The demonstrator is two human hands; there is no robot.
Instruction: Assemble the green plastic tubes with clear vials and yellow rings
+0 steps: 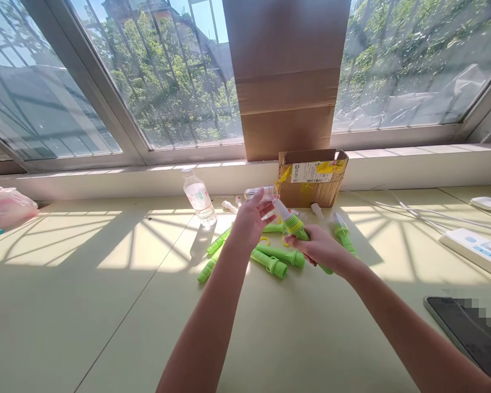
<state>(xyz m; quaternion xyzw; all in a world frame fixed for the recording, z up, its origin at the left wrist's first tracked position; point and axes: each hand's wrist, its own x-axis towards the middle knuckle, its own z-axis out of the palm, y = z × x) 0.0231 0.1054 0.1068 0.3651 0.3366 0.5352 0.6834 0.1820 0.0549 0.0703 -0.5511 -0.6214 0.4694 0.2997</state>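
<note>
My right hand [319, 250] grips a green brush handle with a clear silicone tip [291, 220], tilted up to the left. My left hand [251, 216] is raised just left of that tip, its fingers on a clear plastic cap [262, 192]. Several more green handles [276, 261] lie on the pale table [106, 305] under and between my hands, some with yellow rings. Another capped green brush [343, 232] lies to the right.
A small open cardboard box [311, 177] stands by the window sill, with a tall cardboard sheet [286, 82] behind it. A water bottle [199, 202] stands on the left. A power strip [474, 245] and cables lie at right, a dark tablet [470, 333] near right, a pink bag [8, 204] far left.
</note>
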